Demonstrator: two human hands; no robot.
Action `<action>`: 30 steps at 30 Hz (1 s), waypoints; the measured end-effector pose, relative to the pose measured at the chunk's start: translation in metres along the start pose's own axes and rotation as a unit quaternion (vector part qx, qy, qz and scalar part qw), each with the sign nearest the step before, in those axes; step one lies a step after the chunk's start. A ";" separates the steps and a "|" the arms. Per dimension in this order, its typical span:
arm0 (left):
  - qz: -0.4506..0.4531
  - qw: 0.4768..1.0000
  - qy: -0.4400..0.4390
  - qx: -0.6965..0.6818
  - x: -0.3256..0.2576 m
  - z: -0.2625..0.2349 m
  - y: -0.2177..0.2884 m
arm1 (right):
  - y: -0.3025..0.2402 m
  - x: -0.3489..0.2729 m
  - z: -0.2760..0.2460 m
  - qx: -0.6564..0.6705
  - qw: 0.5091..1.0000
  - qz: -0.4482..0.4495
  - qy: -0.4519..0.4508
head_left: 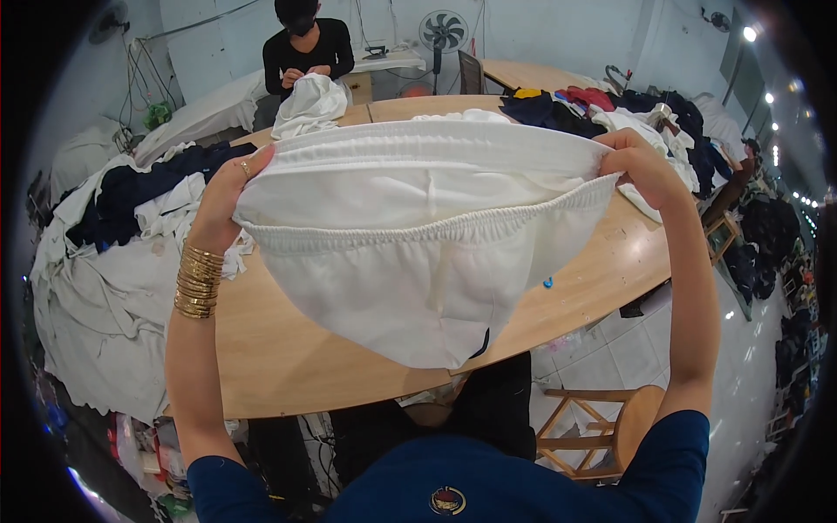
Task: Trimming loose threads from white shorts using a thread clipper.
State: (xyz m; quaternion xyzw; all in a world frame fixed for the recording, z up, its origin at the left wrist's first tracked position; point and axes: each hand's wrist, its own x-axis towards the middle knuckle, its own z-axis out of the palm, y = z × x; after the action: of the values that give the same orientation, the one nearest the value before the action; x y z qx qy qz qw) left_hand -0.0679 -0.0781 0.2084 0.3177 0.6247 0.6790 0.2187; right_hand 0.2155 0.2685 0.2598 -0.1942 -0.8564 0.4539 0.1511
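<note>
Stretched wide between my two hands is a white garment (392, 270) with a gathered elastic waistband. Its opening faces up toward me, showing the inside of the far band. A small dark blue edge shows at its lower tip, and the rest of its shape is folded away from sight. My left hand (235, 187), below a forearm with gold bangles (199, 283), is closed on the left end of the waistband. At the opposite end, the fingers of my right hand (641, 164) pinch the band. The garment hangs above the wooden table (288, 366).
White and navy cloth heaps lie left (113, 288) and far right (558, 113). Across the table a person (305, 52) in black handles white cloth (309, 105). A small blue object (547, 282) lies near the table's edge. A wooden stool (636, 427) stands right of me.
</note>
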 end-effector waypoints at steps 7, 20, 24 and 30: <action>0.009 1.000 -0.016 0.022 0.000 0.004 0.004 | -0.001 0.005 0.008 -0.044 0.999 0.000 0.000; 0.190 0.960 0.104 0.180 -0.016 0.018 0.006 | 0.005 -0.004 0.044 -0.010 0.967 -0.199 0.161; 0.093 0.990 0.062 0.091 -0.021 0.005 -0.025 | 0.013 -0.001 0.060 0.000 0.984 -0.128 0.123; -0.011 0.998 0.034 0.050 -0.018 0.014 -0.042 | 0.028 0.003 0.061 -0.008 0.985 -0.117 0.126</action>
State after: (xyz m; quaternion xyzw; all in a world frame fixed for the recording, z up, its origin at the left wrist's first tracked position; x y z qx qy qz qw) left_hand -0.0496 -0.0752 0.1645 0.2983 0.6682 0.6549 0.1890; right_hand 0.1914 0.2408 0.2037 -0.1499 -0.8507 0.3982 0.3085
